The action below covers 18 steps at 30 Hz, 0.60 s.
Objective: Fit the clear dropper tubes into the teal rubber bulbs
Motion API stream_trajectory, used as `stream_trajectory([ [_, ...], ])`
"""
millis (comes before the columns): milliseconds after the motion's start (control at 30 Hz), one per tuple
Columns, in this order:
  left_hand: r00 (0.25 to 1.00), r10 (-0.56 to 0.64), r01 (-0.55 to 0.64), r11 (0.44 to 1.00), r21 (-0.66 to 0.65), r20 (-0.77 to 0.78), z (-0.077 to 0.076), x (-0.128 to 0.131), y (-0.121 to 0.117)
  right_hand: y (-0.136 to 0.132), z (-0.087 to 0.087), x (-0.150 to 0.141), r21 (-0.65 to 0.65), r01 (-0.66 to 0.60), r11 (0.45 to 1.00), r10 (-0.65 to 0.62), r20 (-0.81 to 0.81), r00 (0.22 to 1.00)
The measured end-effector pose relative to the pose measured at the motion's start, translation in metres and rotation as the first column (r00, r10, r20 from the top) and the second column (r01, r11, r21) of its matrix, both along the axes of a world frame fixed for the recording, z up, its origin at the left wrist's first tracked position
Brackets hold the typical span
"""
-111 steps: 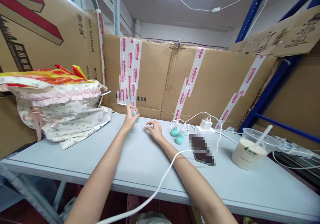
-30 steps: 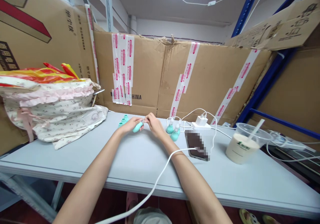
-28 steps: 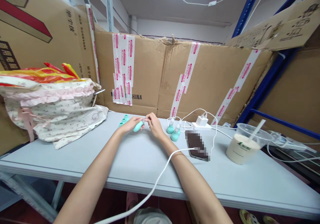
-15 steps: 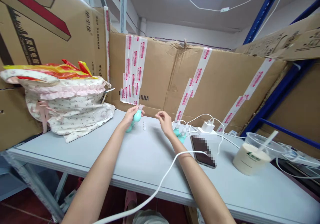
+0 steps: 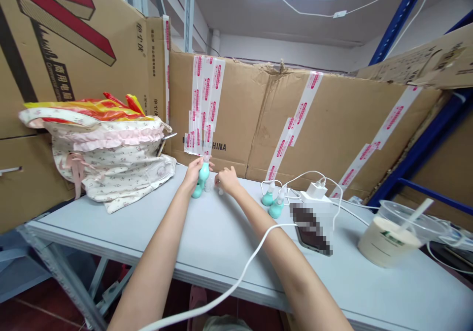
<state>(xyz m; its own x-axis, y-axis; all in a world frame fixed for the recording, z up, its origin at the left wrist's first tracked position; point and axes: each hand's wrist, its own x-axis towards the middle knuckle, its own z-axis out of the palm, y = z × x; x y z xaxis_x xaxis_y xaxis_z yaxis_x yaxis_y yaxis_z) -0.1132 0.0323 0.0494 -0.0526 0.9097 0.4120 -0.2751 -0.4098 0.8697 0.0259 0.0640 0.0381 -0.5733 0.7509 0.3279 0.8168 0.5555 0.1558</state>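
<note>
Clasps teal bulb (image 5: 204, 172) in closed left hand (image 5: 192, 174); seems light, soft, best gripped at neck (image 5: 206, 159); half-curls right hand (image 5: 227, 180), cannot tell around what.

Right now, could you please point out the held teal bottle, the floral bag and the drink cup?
Held teal bottle (image 5: 204, 171): head view, rounded teal body.
Floral bag (image 5: 114, 167): head view, cloth front.
Drink cup (image 5: 387, 241): head view, front wall.

Two hands (image 5: 192, 174) (image 5: 228, 180), three clear-tipped teal bulbs (image 5: 204, 172) (image 5: 268, 199) (image 5: 276, 210), one phone (image 5: 313, 238), one cup (image 5: 386, 242)

The table (image 5: 210, 232) bears a bag (image 5: 118, 166); teal bulbs (image 5: 275, 210); a phone (image 5: 311, 230); a cup (image 5: 388, 242).
</note>
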Motion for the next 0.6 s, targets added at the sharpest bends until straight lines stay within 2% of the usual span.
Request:
stream_trajectory([
  [367,1.000,0.011,-0.011,1.000,0.002,-0.018,-0.001,0.000,0.001,0.003,-0.023,-0.004,-0.101,0.049,0.994,-0.057,-0.080,0.995],
  [500,1.000,0.012,-0.012,1.000,-0.003,-0.028,-0.003,0.000,0.003,0.003,-0.026,-0.004,-0.154,0.075,0.985,-0.091,-0.101,0.991],
  [600,0.999,-0.006,0.007,1.000,0.003,-0.035,-0.003,0.000,0.003,0.001,-0.022,-0.001,-0.168,0.079,0.983,-0.102,-0.128,0.987],
])
